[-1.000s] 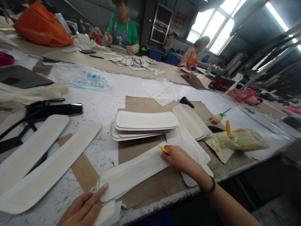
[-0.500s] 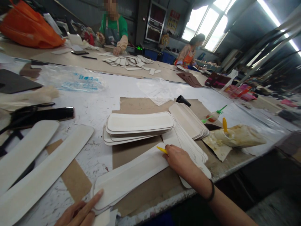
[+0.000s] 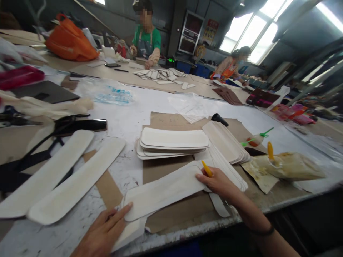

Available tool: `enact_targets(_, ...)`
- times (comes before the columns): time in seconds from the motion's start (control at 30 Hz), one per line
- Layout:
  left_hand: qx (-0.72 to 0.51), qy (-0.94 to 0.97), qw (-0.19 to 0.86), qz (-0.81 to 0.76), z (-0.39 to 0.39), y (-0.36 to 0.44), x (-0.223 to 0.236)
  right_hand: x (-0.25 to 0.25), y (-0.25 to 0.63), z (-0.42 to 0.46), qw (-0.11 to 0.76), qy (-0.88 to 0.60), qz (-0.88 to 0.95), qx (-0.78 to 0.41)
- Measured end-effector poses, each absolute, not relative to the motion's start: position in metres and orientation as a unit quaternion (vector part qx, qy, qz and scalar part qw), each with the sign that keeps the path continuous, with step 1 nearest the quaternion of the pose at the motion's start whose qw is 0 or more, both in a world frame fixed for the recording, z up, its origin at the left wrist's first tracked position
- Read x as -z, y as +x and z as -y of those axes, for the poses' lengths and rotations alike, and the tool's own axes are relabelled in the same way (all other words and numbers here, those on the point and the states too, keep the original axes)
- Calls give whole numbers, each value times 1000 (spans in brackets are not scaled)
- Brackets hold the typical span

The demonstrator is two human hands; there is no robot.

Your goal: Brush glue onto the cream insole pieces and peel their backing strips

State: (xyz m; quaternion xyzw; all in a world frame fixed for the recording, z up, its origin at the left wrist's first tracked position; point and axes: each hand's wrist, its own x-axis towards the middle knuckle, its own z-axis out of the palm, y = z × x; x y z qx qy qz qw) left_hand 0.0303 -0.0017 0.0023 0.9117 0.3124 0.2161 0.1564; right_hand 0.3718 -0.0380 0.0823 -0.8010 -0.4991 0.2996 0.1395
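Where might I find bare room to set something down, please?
The white surface is bare between the blue-printed plastic and middle panel stack, and between the black cone and brown pieces. White panels crowd the left hand and right hand.

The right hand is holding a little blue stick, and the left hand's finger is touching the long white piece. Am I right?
Nearly! The little stick in the right hand is yellow, not blue, as the head view shows. The left hand's finger is touching the long white piece, just as you said.
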Motion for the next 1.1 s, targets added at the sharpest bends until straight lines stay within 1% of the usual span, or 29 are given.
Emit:
enact_targets(0.07, -227, 851, 284, -379, -1, 29, -12, -85, 372, 42, 208, -790, 456, -353)
enact_targets(0.13, -238, 680, 437, -539, -3, 27, -22, -88, 373, 47, 255, -781, 415, -392)
enact_targets(0.17, -257, 578, 499, -592, -3, 27, -26, -89, 373, 50, 272, -778, 395, -406)
enact_targets(0.2, -283, 495, 542, -617, -3, 28, -31, -91, 372, 52, 283, -777, 377, -418)
enact_targets(0.27, -322, 408, 594, -614, -1, 30, -39, -93, 370, 56, 294, -779, 351, -429)
enact_targets(0.4, -339, 353, 632, -601, 4, 39, -46, -98, 360, 59, 311, -778, 327, -438)
enact_targets(0.57, -343, 345, 635, -599, 6, 45, -49, -98, 347, 61, 326, -769, 330, -440)
enact_targets(0.73, -359, 324, 685, -544, 9, 45, -56, -92, 341, 65, 345, -766, 345, -418)
enact_targets(0.83, -343, 317, 691, -551, 11, 43, -56, -88, 342, 68, 336, -772, 392, -370)
enact_targets(0.97, -357, 309, 686, -554, 12, 41, -52, -88, 342, 72, 305, -770, 476, -296)
enact_targets(1.1, -359, 316, 672, -566, 13, 40, -53, -90, 339, 76, 276, -777, 512, -242)
